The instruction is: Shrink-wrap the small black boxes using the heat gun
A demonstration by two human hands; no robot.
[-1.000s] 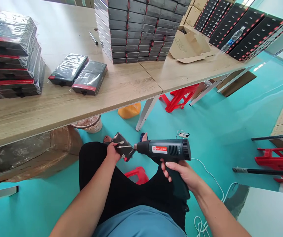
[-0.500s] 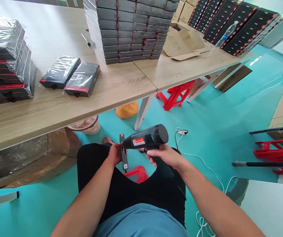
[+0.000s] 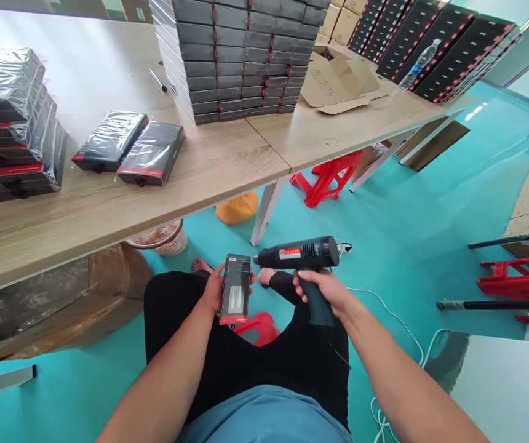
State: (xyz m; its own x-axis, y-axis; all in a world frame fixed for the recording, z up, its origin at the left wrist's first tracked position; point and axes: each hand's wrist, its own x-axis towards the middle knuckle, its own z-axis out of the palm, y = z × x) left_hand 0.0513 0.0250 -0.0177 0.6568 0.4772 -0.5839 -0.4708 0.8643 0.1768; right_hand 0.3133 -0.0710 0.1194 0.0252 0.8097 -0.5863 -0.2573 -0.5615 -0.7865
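My left hand (image 3: 215,288) grips a flat black box (image 3: 236,277) with a red lower edge and a pale printed picture, its broad face turned up toward me. Some of my left fingers show past the box's right side. In my right hand (image 3: 322,286) is a dark heat gun (image 3: 310,251) with a red label, held by its handle. The nozzle points left at the upper right corner of the box, a small gap away. Both hands are over my lap, below the table edge.
On the wooden table (image 3: 227,154) lie two film-wrapped boxes (image 3: 130,147), beside a wrapped stack (image 3: 10,123) and a tall stack of black boxes (image 3: 246,61). A wastebasket (image 3: 167,240) and a large carton (image 3: 107,289) stand under it. A white cord (image 3: 384,307) runs across the floor.
The box has turned from its narrow side to its broad face. My right hand has drawn the heat gun to the right, away from the box.
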